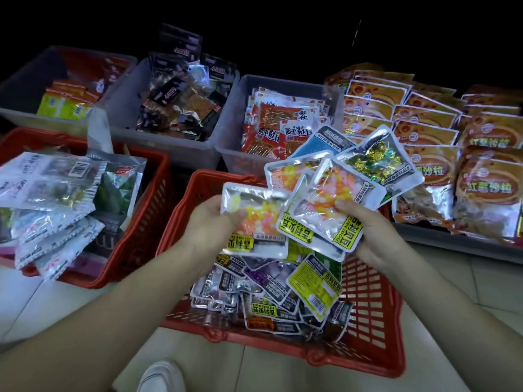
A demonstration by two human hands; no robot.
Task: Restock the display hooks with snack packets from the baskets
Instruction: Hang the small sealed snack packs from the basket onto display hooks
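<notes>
The person stands over a red basket [370,329] on the tiled floor, both hands raised just above it. The left hand [210,222] has its grip closed on a single silver snack packet [256,219] of yellow and pink pieces. The right hand [365,233] has its grip closed around a fanned bundle of packets [336,190], pinched at their near edges only. No display hooks are visible, so the step looks like gathering stock for hanging, still early in the task.

The likeliest slip is the fan spreading: the foil faces look slick, and the far packets in the bundle, one with gold pieces [376,159], overhang well beyond the fingers. A tilt of the wrist could shed them into the grey bin [235,120] of red packets just beyond, mixing stock. Adding the left packet to an already loose bundle could also loosen the pinch. Whether the hang holes line up cannot be told.
</notes>
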